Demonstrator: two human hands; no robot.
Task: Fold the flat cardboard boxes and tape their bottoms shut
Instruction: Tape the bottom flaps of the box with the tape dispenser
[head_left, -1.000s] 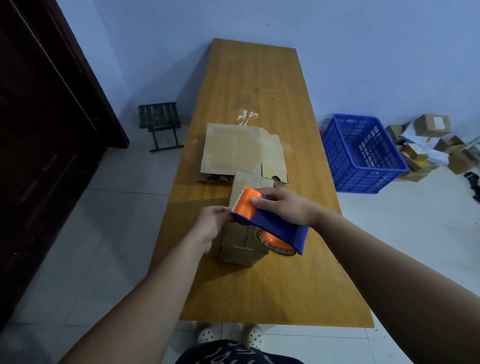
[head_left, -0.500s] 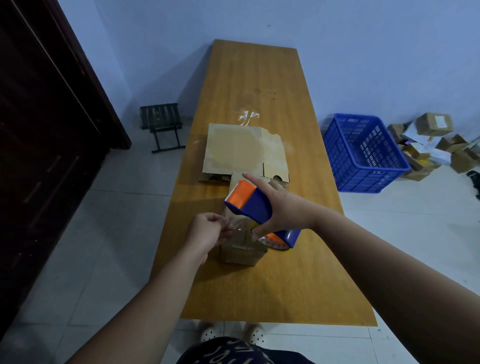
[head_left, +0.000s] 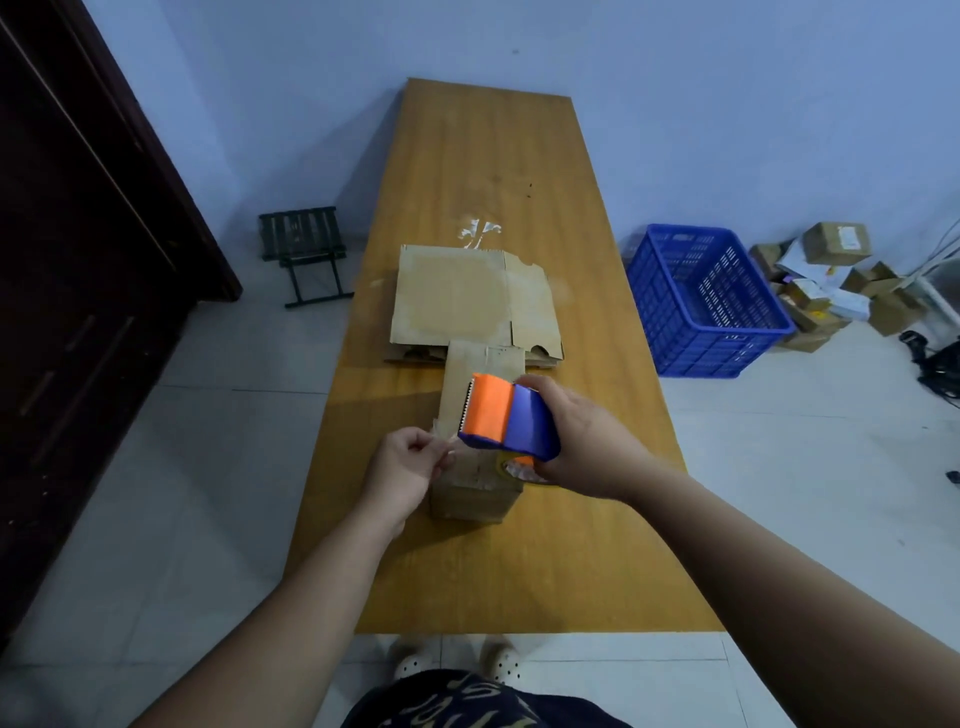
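Note:
A small folded cardboard box stands on the wooden table near its front half. My right hand grips a blue and orange tape dispenser just above the box, toothed edge pointing left. My left hand pinches the clear tape end between thumb and fingers at the box's left top edge. Behind the box lies a stack of flat cardboard boxes.
A blue plastic crate sits on the floor right of the table, with a heap of small cardboard parcels beyond it. A small dark folding stool stands at the left. A dark wooden door fills the left side.
My right hand lifted the dispenser off the box top and turned it. My left hand left the box's side and now pinches the tape end.

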